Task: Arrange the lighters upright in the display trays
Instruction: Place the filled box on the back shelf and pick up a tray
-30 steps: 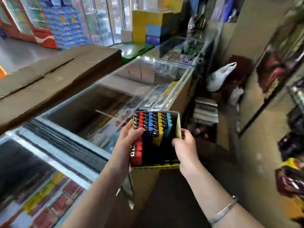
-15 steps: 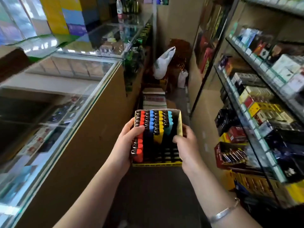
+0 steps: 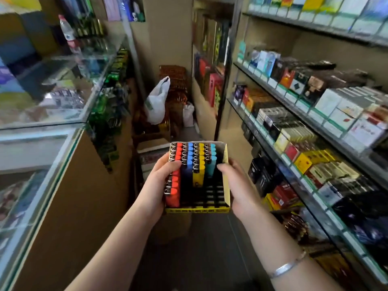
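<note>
The yellow display tray (image 3: pixel 226 175) is carried at chest height in the aisle, its black grid holding upright lighters in four rows — red lighters (image 3: pixel 178 152) at the left, then blue lighters (image 3: pixel 190 153), yellow lighters (image 3: pixel 201 154) and teal lighters (image 3: pixel 212 156). The red row runs nearly to the near wall; the others stop short, leaving empty slots at the near right. Compared with half a second ago the view has swung further right: the glass counter (image 3: pixel 63 131) has slid left and the shelves of cigarette packs (image 3: pixel 315 122) fill more of the right side — the tray is gripped just as before. The left hand (image 3: pixel 161 185) wraps the tray's left wall, thumb over the red row. The right hand (image 3: pixel 237 185) clasps the right wall, thumb hooked inside.
</note>
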`<state>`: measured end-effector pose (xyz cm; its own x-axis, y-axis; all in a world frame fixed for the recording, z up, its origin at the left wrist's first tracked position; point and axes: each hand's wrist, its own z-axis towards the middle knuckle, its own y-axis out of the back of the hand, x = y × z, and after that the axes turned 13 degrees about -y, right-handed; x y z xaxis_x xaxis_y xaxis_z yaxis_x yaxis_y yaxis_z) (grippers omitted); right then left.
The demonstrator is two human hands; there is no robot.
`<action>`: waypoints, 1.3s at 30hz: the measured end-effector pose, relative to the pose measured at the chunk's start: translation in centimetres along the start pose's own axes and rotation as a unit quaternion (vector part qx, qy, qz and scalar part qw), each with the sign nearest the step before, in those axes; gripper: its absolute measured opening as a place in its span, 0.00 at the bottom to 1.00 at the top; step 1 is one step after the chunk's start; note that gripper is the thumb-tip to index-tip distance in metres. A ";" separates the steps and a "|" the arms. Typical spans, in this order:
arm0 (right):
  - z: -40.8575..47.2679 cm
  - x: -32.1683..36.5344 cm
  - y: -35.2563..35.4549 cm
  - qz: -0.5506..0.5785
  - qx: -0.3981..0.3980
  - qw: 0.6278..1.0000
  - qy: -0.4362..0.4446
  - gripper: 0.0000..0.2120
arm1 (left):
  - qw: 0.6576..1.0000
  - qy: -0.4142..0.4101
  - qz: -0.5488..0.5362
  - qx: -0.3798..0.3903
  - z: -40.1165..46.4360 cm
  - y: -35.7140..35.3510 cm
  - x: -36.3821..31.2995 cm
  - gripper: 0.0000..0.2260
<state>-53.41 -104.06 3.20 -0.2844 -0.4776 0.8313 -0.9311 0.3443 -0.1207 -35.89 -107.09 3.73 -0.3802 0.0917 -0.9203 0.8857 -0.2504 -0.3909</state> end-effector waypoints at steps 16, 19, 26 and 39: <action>24.5 10.4 1.6 0.057 -0.106 0.990 -0.069 0.08 | 0.992 0.115 0.039 0.041 27.8 -1.5 6.5 0.25; 30.0 12.3 3.3 0.087 -0.135 0.984 -0.083 0.05 | 0.984 0.153 0.045 0.074 33.8 -2.4 9.0 0.24; 42.3 14.4 5.9 0.076 -0.188 0.974 -0.102 0.06 | 0.982 0.160 0.063 0.083 44.7 -3.6 14.6 0.20; 62.3 5.9 9.5 0.031 -0.271 0.952 -0.142 0.28 | 0.974 0.205 0.058 0.073 58.2 -0.7 31.6 0.12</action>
<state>-78.21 -153.98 -26.87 -0.4570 -0.6152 0.6424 -0.6775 0.7087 0.1967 -64.00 -160.06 -24.23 -0.1148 0.4237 -0.8985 0.8574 -0.4146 -0.3050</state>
